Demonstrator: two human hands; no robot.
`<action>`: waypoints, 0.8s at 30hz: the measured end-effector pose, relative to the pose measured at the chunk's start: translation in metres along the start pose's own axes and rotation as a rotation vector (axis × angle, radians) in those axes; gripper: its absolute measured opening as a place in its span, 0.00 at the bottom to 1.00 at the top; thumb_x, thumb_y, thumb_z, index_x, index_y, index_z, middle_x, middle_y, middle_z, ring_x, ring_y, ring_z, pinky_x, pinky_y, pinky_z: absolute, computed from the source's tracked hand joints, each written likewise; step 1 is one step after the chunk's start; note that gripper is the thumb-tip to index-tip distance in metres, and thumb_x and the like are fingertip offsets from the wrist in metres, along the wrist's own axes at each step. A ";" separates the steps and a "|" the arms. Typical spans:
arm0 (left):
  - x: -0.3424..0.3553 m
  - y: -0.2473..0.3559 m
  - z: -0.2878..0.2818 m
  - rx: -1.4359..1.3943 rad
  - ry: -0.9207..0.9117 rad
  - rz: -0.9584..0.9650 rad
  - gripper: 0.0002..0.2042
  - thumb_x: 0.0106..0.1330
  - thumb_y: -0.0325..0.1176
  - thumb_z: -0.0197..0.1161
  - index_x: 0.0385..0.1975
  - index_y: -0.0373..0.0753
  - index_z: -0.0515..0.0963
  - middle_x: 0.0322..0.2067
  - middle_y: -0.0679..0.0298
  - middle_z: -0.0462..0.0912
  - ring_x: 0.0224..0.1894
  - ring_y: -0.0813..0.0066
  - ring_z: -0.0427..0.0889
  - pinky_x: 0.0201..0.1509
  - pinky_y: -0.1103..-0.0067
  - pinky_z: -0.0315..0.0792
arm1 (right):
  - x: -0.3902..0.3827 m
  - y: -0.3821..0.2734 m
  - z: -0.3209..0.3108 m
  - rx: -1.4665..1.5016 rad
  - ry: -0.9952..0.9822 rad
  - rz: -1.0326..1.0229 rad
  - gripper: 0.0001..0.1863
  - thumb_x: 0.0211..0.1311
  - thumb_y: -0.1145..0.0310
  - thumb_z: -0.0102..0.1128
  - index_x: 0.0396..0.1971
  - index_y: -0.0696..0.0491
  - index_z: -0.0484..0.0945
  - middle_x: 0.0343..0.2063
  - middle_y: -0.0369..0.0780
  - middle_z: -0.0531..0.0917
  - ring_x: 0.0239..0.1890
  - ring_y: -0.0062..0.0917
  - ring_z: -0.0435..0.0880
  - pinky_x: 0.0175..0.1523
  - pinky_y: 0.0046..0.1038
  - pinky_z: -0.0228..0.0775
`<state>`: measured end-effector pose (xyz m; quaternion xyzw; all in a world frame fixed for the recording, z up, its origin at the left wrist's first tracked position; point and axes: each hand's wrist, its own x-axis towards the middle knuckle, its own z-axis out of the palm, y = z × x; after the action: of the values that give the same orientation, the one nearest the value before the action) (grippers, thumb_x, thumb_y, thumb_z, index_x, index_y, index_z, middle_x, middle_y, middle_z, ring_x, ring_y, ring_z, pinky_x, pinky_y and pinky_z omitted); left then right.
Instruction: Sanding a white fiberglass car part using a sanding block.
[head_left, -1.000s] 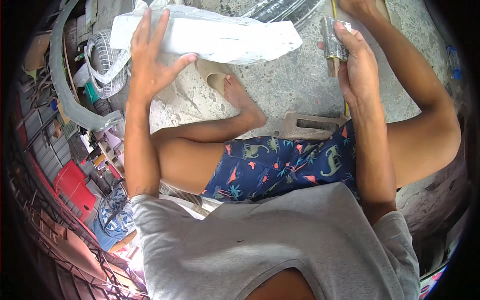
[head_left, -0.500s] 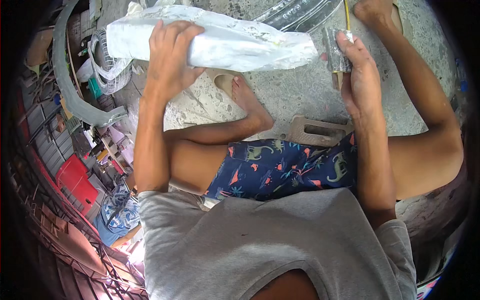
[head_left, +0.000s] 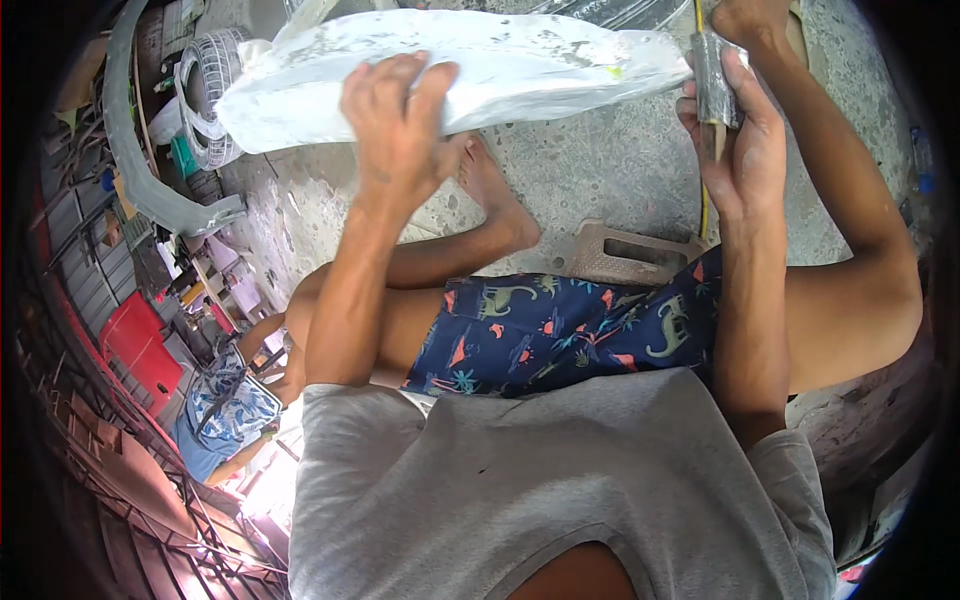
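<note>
A long, white, irregular piece with smudged, streaky surfaces lies across the top of the view. My left hand grips its near edge, fingers curled over the top face, slightly blurred. My right hand holds a wooden block wrapped in a silvery, crinkled sheet, upright beside the piece's right end. A thin yellow strip or line runs behind that hand.
My bare legs are folded around a beige plastic stool on concrete floor. A tyre and curved grey strip lie left. Farther left are red panels, clutter and another person bent over. A dark tyre shows at top.
My left hand has moved right and closed over the white piece, which has shifted right. My right hand with the block has moved right. The other person's arm has come into view.
</note>
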<state>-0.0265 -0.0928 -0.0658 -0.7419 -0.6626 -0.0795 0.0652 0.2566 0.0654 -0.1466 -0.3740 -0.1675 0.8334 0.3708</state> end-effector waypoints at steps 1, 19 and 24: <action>-0.001 0.007 0.011 -0.006 0.005 -0.002 0.43 0.34 0.30 0.83 0.60 0.43 0.72 0.58 0.56 0.73 0.63 0.54 0.70 0.70 0.54 0.59 | 0.005 0.001 -0.006 0.019 0.038 -0.021 0.13 0.75 0.62 0.59 0.50 0.55 0.76 0.42 0.39 0.85 0.37 0.24 0.86 0.44 0.28 0.80; -0.011 0.023 0.059 -0.206 0.187 -0.139 0.34 0.50 0.45 0.77 0.58 0.43 0.72 0.59 0.59 0.77 0.62 0.58 0.69 0.67 0.59 0.53 | 0.025 -0.015 -0.001 -0.119 0.058 -0.142 0.13 0.78 0.66 0.54 0.49 0.61 0.76 0.41 0.42 0.86 0.41 0.30 0.88 0.48 0.34 0.82; 0.007 0.027 0.054 -0.376 0.327 -0.307 0.16 0.65 0.47 0.64 0.38 0.39 0.82 0.42 0.59 0.85 0.50 0.58 0.79 0.61 0.63 0.62 | 0.000 -0.039 0.025 -0.391 0.015 -0.310 0.11 0.75 0.66 0.60 0.48 0.58 0.78 0.39 0.39 0.86 0.37 0.23 0.86 0.43 0.25 0.79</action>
<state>0.0029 -0.0778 -0.1170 -0.6093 -0.7214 -0.3285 0.0196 0.2569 0.0917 -0.1078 -0.4147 -0.3779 0.7156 0.4161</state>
